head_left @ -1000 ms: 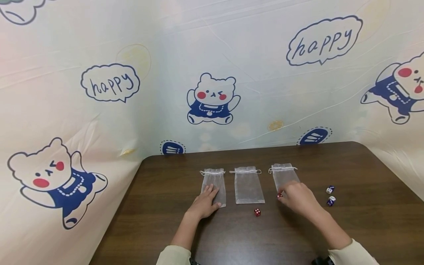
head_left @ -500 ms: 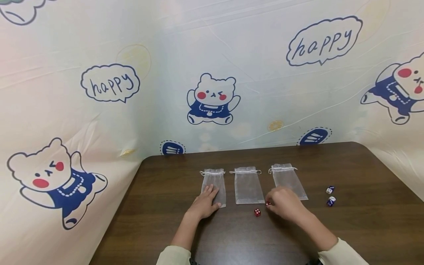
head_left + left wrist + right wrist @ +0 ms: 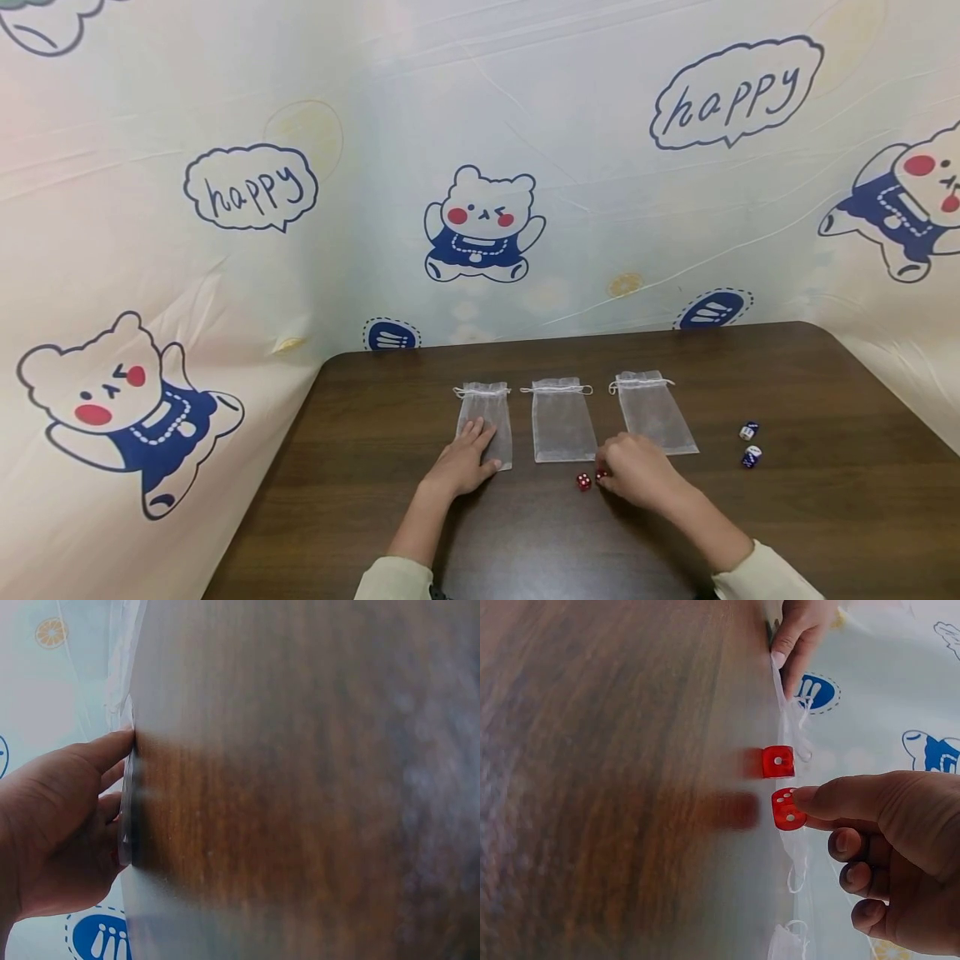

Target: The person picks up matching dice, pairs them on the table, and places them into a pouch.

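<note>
My right hand (image 3: 637, 468) pinches a red die (image 3: 787, 810) with white pips between thumb and forefinger, its other fingers curled beneath in the right wrist view. Just left of it, a second red die (image 3: 583, 482) sits on the table. On the left sheer white drawstring pouch (image 3: 486, 406), my left hand (image 3: 459, 462) rests with fingers extended, covering part of its lower half. A middle pouch (image 3: 562, 421) and a right pouch (image 3: 656, 412) lie flat, drawstrings at their far ends. The right hand is near the lower edges of these two.
Two blue-and-white dice (image 3: 750, 456) lie to the right of the pouches on the dark brown wooden table (image 3: 360, 500). Behind the table's far edge hangs a pale cloth (image 3: 585, 250) printed with cartoon bears.
My right hand has moved left and nearer to me, carrying its red die from the right pouch to beside the other red die. The left hand has stayed in place.
</note>
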The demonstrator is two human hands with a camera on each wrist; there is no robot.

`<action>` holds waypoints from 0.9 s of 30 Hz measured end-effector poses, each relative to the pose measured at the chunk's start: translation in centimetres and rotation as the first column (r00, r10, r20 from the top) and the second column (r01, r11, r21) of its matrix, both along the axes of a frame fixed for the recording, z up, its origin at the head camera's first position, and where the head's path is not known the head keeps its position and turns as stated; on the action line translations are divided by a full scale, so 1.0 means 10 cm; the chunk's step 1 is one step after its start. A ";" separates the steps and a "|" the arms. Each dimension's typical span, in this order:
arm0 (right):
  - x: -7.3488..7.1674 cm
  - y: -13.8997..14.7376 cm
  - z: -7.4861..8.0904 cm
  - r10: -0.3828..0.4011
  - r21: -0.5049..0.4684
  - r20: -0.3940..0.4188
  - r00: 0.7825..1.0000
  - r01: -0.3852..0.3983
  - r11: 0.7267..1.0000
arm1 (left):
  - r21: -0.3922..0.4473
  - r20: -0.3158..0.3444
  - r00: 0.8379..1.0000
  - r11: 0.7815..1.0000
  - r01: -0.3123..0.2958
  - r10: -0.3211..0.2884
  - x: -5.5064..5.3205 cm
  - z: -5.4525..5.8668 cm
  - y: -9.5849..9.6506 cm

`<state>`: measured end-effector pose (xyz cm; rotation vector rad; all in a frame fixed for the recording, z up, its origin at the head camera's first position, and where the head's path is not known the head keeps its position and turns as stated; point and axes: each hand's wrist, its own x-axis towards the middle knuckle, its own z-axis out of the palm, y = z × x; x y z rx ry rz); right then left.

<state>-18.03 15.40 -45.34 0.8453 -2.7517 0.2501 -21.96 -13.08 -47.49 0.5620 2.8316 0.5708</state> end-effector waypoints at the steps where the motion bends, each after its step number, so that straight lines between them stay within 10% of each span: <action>1: 0.00 0.00 -0.01 -0.001 0.002 -0.001 1.000 0.001 1.000 | 0.001 0.001 1.000 1.000 -0.001 0.001 0.00 0.00 0.00; 27: 0.02 0.00 -0.02 -0.016 0.017 0.021 1.000 0.015 1.000 | -0.014 -0.001 1.000 1.000 -0.007 0.007 0.00 -0.01 0.01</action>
